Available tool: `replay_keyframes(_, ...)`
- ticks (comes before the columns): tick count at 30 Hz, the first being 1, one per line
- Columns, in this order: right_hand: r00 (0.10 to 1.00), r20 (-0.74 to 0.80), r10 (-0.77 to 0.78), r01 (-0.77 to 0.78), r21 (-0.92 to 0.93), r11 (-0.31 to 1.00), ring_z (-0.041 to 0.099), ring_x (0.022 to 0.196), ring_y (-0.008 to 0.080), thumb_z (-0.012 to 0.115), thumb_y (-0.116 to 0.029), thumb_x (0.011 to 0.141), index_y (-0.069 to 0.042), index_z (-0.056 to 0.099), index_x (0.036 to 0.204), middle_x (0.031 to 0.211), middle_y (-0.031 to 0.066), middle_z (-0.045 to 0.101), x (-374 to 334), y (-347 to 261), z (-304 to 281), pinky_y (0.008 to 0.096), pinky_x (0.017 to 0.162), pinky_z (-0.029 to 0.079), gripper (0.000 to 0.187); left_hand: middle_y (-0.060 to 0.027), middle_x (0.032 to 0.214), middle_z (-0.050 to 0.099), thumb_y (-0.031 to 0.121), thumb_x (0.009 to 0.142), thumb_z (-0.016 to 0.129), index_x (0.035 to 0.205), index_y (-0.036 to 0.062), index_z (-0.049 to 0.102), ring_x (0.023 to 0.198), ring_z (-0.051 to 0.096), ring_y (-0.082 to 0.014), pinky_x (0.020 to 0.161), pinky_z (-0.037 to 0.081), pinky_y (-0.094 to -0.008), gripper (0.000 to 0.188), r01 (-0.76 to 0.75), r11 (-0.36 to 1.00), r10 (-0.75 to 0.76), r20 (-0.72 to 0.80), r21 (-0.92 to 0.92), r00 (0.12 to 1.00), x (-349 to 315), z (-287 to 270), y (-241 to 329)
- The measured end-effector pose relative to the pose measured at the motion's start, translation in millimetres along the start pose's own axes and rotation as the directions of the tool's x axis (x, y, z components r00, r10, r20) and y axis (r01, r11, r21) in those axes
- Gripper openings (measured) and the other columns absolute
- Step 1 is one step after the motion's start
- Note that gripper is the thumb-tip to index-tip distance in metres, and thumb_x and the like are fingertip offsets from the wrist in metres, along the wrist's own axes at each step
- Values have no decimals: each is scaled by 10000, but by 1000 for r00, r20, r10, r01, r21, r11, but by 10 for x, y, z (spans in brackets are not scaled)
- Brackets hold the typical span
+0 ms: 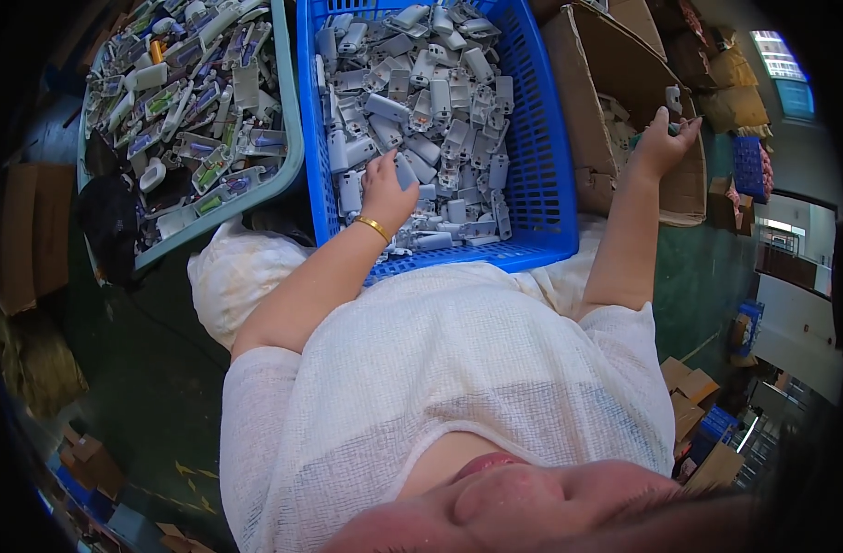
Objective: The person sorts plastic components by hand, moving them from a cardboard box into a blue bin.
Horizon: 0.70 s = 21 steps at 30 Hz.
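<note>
My left hand [386, 195], with a gold bracelet at the wrist, is closed round a pale grey plastic casing [406, 172]. It is over the near left part of a blue plastic basket [552, 221] heaped with similar white and grey casings [440, 97]. To the right, my right hand [659, 152] is held out over an open cardboard box [578, 111], thumb raised and fingers curled. A dark green object [675, 129] shows between its thumb and fingers; its kind is unclear. A small white plastic piece [673, 97] is just past the fingertips, and whether they touch it cannot be told.
Left of the basket stands a pale green tub [295, 138] full of opened plastic parts with coloured pieces. A black bag [108, 217] hangs over its left side. A white sack [242, 281] lies near my left elbow. Stacked cartons [693, 387] stand on the green floor at right.
</note>
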State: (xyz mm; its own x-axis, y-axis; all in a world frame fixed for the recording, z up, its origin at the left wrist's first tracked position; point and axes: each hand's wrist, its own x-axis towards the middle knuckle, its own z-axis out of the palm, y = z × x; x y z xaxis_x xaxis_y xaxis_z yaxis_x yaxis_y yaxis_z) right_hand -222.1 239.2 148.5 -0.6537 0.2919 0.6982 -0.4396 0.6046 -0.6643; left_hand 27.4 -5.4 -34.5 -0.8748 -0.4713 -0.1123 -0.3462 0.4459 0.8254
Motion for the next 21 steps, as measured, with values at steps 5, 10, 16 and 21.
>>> replay_keyframes(5,853,522,-10,-41,85,996,578,835,167,578,-120,779,-43,590,1031,889,63,609,-701,-112,413,286,758,450,263,-200,1214,393,216,706,615,1224,50,405,1106,391,-386,961,316,-426,583,74,997,-73,23,-24,997,-5,10,-129)
replay_keyframes(10,169,959,229,304,-272,913,584,897,320,640,-359,740,-81,594,1017,929,138,628,-2154,244,947,393,751,461,395,-206,1178,427,222,704,624,1201,52,426,1090,409,-378,957,317,-423,562,88,994,-85,56,-57,995,-29,63,-137)
replay_keyframes(16,273,817,508,255,-571,781,599,862,313,665,-382,713,-54,614,903,893,149,631,-2634,519,1181,410,715,465,383,-199,1163,443,218,675,650,1185,35,445,1096,413,-360,967,319,-395,579,126,990,-119,101,-69,988,-40,112,-172)
replay_keyframes(21,312,809,498,179,-564,806,612,813,314,652,-312,695,-38,626,852,855,163,637,-2779,717,1254,409,696,470,317,-168,1069,495,207,689,671,1171,40,459,967,492,-293,858,406,-360,553,157,987,-153,115,-26,982,-36,136,-160)
